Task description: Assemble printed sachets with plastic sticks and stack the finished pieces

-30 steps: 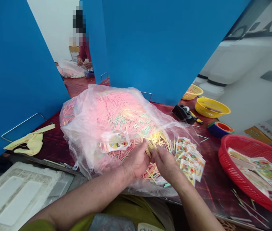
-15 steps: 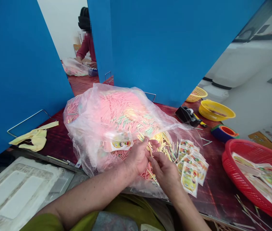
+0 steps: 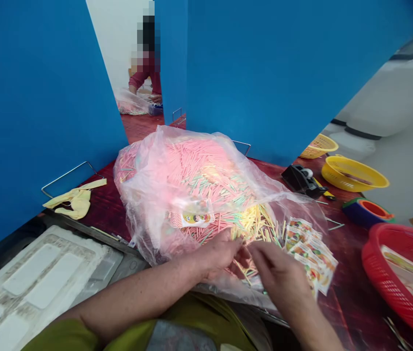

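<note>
A large clear plastic bag (image 3: 144,195) lies open on the table, full of thin pink, green and yellow sticks (image 3: 199,165). Over its near edge, my left hand (image 3: 224,256) is curled closed around a few thin yellow sticks, mostly hidden by the fingers. Close beside it is my right hand (image 3: 279,268), fingers bent and pressed together; what they pinch, if anything, is hidden. Loose yellow sticks (image 3: 255,219) lie just beyond both hands. A printed packet (image 3: 194,217) rests on the bag. Several flat printed sachets (image 3: 318,253) are fanned out right of my right hand.
A red basket (image 3: 378,258) holding printed sachets stands at the right. Behind it are nested bowls (image 3: 356,214), yellow baskets (image 3: 356,178) and a tape dispenser (image 3: 299,180). Blue panels (image 3: 235,73) rise behind the bag. A yellow cloth (image 3: 78,202) lies left; a co-worker (image 3: 148,73) sits beyond.
The view has turned left, so the scene sits further right. My left hand has lowered and turned, covering most of its yellow sticks. My right hand's fingers have curled in more.
</note>
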`<state>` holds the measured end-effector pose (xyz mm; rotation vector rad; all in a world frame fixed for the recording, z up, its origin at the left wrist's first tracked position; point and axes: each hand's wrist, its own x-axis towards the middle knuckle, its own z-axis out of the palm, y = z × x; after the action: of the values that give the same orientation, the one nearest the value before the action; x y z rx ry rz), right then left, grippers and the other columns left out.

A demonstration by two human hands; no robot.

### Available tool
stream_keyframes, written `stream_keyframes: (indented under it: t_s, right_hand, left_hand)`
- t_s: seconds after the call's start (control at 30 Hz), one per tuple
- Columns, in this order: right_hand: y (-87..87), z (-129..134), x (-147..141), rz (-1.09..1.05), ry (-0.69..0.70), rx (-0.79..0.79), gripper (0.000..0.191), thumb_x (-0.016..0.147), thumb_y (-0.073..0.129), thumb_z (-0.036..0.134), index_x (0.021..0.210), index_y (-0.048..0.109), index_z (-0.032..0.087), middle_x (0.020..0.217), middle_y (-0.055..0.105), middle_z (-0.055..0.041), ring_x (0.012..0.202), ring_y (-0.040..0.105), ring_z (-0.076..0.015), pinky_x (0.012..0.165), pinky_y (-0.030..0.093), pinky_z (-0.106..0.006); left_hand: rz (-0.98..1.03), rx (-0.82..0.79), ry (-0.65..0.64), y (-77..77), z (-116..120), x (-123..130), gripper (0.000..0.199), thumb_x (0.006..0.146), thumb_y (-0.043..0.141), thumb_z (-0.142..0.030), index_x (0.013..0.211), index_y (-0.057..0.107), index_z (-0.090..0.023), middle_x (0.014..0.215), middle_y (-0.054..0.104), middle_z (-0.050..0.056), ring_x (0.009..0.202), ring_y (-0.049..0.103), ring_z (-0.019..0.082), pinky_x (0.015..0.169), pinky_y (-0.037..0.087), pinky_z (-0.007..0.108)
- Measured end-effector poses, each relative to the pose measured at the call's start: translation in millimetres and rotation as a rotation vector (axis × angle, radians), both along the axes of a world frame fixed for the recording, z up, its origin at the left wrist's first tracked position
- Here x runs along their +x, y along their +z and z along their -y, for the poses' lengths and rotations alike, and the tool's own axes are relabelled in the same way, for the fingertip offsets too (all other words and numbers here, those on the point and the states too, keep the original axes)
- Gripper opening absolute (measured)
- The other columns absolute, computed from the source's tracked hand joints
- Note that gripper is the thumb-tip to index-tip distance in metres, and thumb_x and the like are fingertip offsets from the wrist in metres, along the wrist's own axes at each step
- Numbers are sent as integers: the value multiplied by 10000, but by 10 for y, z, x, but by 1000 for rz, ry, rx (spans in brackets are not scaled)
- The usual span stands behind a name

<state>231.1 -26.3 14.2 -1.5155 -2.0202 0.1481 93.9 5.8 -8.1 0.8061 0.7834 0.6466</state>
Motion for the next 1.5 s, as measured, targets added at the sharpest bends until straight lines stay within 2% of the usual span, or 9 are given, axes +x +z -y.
stream_keyframes:
  t_s: [0.13,0.33,0.47,0.6,0.73,0.87,1.13,1.3,1.5]
  right_hand:
    - [30,20,29,25,214,113,270,865,473,231,1115,549,161,1001,624,-122,845,633,-174,668,536,-272]
    - [-98,174,-84,-141,227,24,139,860,465,172,869,603,188,810,600,-59,752,598,-145,629,519,-244]
    - [-106,212,169,-142,127,23,140,851,483,203,752,582,200,766,600,-44,720,593,-143,622,511,-237]
    - [-348,187,517,117,40,111,190,843,453,205,748,617,192,759,626,-65,679,618,-159,586,518,-247]
    - [-488,142,541,180,118,70,238,850,411,170,748,625,184,733,636,-62,634,627,-148,548,520,-228]
    - [-274,140,450,83,98,212,162,846,481,193,799,634,175,814,651,-71,746,638,-157,644,537,-237]
    - [-149,281,429,-134,29,152,101,836,549,203,896,631,206,885,633,-47,843,613,-149,719,527,-242]
    - [-6,307,328,-318,6,159,135,810,582,143,911,634,216,950,618,-47,882,601,-162,721,530,-275]
    - [212,283,248,-106,89,398,250,769,592,14,975,616,155,972,626,-78,911,601,-154,814,519,-283]
  left_hand:
    - [-250,354,-246,39,26,-153,152,727,575,-255,622,490,-184,524,450,-44,477,374,81,470,278,226]
    - [-268,159,-272,-43,128,-64,191,657,586,-175,820,487,-171,626,454,-57,542,392,67,528,314,206]
    - [-666,609,-302,186,73,-256,354,717,585,-207,1056,495,-160,968,578,55,840,520,161,719,420,284]
    - [-1314,1043,-307,440,-246,-708,114,779,498,-140,823,603,-142,959,597,103,959,512,247,830,383,386]
    - [-1580,1131,-171,432,-617,-956,209,810,522,-335,877,634,-172,945,635,84,914,550,243,780,384,356]
    - [-1564,1021,-219,373,-831,-937,329,762,551,-491,880,664,-205,866,669,60,765,594,206,641,393,281]
    - [-1536,1131,-146,547,-768,-984,204,814,471,-178,843,672,-154,831,677,74,818,603,194,699,412,272]
    - [-843,982,-18,465,-333,-617,65,719,587,-129,749,636,-159,732,651,4,690,581,122,629,415,218]
    - [-439,575,-266,175,-167,-349,247,736,647,-359,638,602,-137,586,586,-28,548,519,83,498,364,180]
